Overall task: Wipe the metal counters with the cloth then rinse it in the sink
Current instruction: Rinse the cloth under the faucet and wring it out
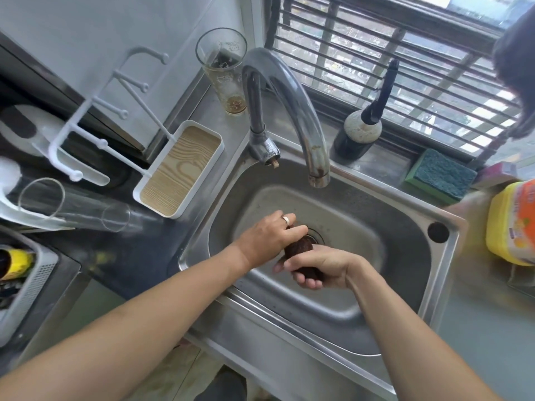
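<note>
Wringing a dark, balled-up cloth (pixel 299 250) over the drain, both hands sit low in the sink (pixel 405 227) at the centre of the frame. The left hand (pixel 269 237), a ring on one finger, curls its fingers round the cloth's upper end, while the right hand (pixel 315 266) wraps its fingers under the lower end. The tap (pixel 292 105) arches above them, a sponge (pixel 441 176) at the right.

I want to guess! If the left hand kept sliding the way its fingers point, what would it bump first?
Probably the sink drain, just past the left hand and cloth; depth is unclear.
</note>
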Available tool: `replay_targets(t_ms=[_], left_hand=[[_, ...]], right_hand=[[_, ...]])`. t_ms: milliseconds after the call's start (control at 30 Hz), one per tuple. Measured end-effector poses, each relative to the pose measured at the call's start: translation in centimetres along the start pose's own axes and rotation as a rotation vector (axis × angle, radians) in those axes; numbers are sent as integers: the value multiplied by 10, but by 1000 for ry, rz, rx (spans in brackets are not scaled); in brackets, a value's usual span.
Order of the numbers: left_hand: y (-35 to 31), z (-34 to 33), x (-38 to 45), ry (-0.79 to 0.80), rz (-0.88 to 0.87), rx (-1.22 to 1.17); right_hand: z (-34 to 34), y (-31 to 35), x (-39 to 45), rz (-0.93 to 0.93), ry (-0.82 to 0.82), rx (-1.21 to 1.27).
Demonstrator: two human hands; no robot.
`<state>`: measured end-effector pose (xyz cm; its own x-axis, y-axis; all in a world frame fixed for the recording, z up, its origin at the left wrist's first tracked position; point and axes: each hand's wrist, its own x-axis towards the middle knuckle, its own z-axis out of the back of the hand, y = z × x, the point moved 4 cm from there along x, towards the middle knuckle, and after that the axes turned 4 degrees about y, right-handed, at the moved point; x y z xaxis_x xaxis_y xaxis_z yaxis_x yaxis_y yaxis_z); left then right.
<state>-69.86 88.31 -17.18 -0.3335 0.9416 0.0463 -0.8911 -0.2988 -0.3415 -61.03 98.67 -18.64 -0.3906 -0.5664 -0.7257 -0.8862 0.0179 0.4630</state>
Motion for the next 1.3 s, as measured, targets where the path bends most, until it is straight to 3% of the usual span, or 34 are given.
replay_targets(t_ms=[100,167,233,400,667,900,1067,1167,1300], left_hand=[[-5,-2,-3,215,176,191],[-6,-5,-4,436,334,195],[-6,-10,-4,534,449,159],[-9,-13,-7,545,669,-127],[-10,-32,-18,463,902,-580],[-20,-37,-22,371,1092,-991],[-28,-26,-23,649,1076,-1371],[-21,-23,-20,541,1013,-1364],[-5,-23,-21,371,990,-1132]], right_hand=[[5,3,10,-23,-192,-239],[11,5,16,-104,-325,-445],[18,11,20,-159,-453,-665],[19,23,17,-114,-684,-1171],[16,21,10,114,-851,-1469],[15,25,8,187,-876,-1585],[15,29,1,246,-924,-1678],[17,38,-4,202,-1007,-1600],[39,31,-5,39,-866,-1142]])
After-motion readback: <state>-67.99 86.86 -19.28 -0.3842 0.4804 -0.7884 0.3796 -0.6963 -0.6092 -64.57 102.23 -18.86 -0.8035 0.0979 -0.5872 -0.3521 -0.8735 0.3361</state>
